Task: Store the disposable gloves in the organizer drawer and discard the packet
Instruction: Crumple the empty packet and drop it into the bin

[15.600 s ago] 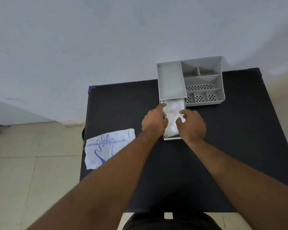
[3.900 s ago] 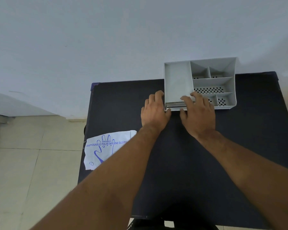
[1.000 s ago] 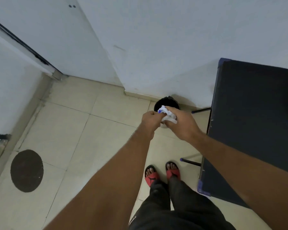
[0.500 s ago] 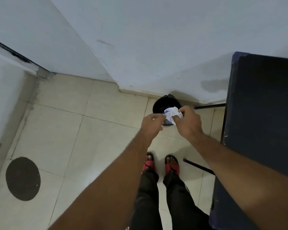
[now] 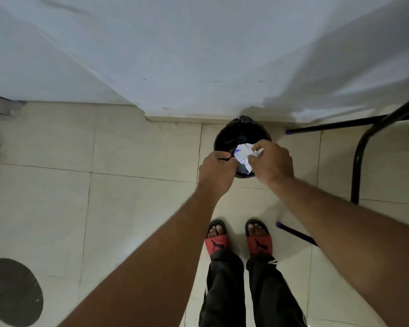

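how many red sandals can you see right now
2: one red sandal on the left foot, one on the right, side by side on the tiled floor below the hands. None seem hidden.

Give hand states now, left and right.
Left hand: closed, apparently empty, beside the packet.
Right hand: closed on the crumpled packet over the bin.

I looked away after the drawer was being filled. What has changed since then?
The drawer got pushed shut. The packet left the table, got crumpled, and the right hand now holds it over the black bin; the left hand is beside it. The packet is still not dropped.
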A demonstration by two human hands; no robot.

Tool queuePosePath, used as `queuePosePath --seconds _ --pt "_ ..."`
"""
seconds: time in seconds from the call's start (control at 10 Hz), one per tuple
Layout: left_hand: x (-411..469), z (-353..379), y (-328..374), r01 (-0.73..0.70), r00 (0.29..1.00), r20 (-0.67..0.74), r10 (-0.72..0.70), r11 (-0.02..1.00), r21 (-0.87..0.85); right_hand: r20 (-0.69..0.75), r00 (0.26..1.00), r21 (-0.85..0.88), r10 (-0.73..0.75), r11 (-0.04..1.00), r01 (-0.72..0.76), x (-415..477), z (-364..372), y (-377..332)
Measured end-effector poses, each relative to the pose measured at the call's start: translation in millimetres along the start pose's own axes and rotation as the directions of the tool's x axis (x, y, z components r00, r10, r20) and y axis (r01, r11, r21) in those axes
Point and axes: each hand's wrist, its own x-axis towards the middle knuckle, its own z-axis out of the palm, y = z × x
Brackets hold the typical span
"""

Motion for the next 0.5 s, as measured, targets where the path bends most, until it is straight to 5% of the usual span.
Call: queuePosePath --seconds 0.3,0.5 --pt "62 20 -38 -0.049 0.999 -0.012 0.051 0.992 0.116 0.116 0.992 -0.111 0.051 0.993 -0.038 53 55 33" --pt "68 25 -20 -0.076 0.997 0.024 0.074 0.987 0.141 0.137 0.990 -0.038 0.029 0.999 -0.024 43 44 25"
